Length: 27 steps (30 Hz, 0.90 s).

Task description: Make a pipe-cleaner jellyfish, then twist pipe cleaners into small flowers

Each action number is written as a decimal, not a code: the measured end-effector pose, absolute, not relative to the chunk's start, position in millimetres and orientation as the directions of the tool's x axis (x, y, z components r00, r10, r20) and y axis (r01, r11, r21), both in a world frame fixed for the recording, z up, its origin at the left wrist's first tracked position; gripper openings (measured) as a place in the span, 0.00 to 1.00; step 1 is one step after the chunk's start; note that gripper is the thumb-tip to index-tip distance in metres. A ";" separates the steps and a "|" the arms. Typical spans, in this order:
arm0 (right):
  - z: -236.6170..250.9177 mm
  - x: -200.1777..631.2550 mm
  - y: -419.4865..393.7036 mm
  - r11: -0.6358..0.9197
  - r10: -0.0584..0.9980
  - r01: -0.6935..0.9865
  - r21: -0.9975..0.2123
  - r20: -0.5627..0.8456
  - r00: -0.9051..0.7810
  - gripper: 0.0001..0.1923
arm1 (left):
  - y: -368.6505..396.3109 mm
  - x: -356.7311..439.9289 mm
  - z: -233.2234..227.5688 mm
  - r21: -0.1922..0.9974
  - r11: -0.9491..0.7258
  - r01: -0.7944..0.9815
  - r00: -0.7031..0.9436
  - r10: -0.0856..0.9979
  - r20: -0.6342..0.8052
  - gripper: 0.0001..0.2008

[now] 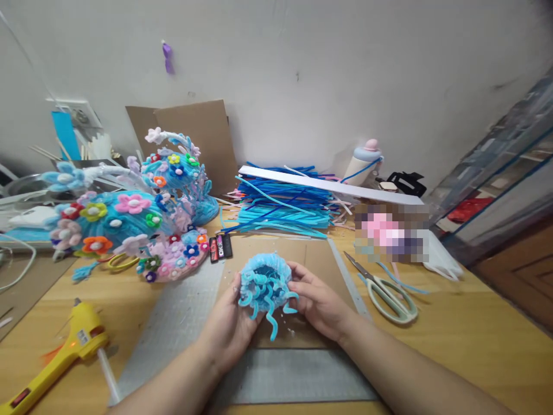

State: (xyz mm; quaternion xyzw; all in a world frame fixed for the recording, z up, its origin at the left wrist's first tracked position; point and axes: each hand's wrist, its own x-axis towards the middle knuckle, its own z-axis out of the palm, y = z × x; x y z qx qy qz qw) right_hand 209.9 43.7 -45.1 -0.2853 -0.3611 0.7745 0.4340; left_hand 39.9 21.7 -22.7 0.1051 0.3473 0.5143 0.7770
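Both hands hold a small light-blue pipe-cleaner jellyfish (265, 282) with curly tentacles hanging toward me, just above a grey cutting mat (173, 328). My left hand (227, 325) cups its left underside. On its right side, my right hand (317, 302) grips it with the fingers. A heap of blue pipe cleaners (280, 207) lies behind it.
A yellow glue gun (64, 351) lies at the front left. Flower-covered pipe-cleaner ornaments (129, 222) stand at the left. Scissors (389, 291) lie at the right, beside a metal ruler (345, 276). A white strip (328, 184), a bottle (363, 161) and cardboard (203, 138) are at the back.
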 end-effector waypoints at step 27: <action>-56.2 212.4 45.4 -0.035 0.989 -0.241 -0.970 0.001 -0.145 0.15 | 20.8 32.5 -11.0 0.523 0.415 -0.745 0.251 0.900 -0.356 0.19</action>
